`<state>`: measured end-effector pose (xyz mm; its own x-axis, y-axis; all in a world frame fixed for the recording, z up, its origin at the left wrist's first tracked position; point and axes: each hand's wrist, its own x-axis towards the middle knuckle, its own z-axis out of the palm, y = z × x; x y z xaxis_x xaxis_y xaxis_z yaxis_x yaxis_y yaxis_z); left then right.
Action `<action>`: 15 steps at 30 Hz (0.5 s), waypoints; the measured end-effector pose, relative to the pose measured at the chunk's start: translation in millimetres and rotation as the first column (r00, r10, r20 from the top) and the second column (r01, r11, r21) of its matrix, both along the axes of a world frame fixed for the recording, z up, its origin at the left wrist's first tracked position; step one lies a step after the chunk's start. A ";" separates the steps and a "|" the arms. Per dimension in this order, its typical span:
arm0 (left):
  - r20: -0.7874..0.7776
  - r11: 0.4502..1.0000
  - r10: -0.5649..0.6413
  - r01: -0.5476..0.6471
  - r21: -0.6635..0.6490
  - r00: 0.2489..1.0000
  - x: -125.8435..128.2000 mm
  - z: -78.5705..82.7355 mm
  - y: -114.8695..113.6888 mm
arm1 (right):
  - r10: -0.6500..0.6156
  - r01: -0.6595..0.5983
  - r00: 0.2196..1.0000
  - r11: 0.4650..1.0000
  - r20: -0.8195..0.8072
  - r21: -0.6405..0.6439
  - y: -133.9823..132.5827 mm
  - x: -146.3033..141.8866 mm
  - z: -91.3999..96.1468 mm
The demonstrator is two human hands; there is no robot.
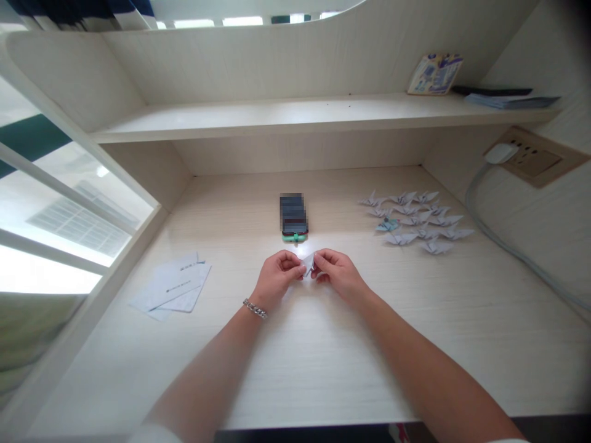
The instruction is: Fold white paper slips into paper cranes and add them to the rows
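Both my hands meet over the middle of the pale wooden desk (323,344). Between them is a small folded piece of white paper (308,263). My left hand (277,278), with a metal bracelet at the wrist, pinches its left side with closed fingers. My right hand (337,274) pinches its right side, fingers also closed. Just beyond the paper a phone (293,215) stands propped on a green stand.
Several folded paper cranes (415,220) lie grouped at the right back of the desk. A few flat paper sheets (173,289) lie at the left. A wall socket with a white plug (501,152) and its cable is at the right. A shelf (300,114) above carries a card and a booklet.
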<state>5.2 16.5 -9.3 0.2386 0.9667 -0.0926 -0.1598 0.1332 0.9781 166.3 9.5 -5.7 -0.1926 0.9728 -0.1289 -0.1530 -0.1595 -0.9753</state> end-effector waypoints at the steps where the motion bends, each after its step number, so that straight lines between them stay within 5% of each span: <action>1: -0.009 1.000 -0.005 0.005 0.002 1.000 -0.1 0.2 0.0 | 0.007 -0.007 1.000 1.000 0.000 0.001 -0.2 -0.2 0.0; 15: -0.235 0.991 -0.004 0.035 0.126 0.972 3.2 4.2 -5.2 | -0.047 0.023 0.986 0.989 0.161 0.145 -3.5 -6.3 -8.1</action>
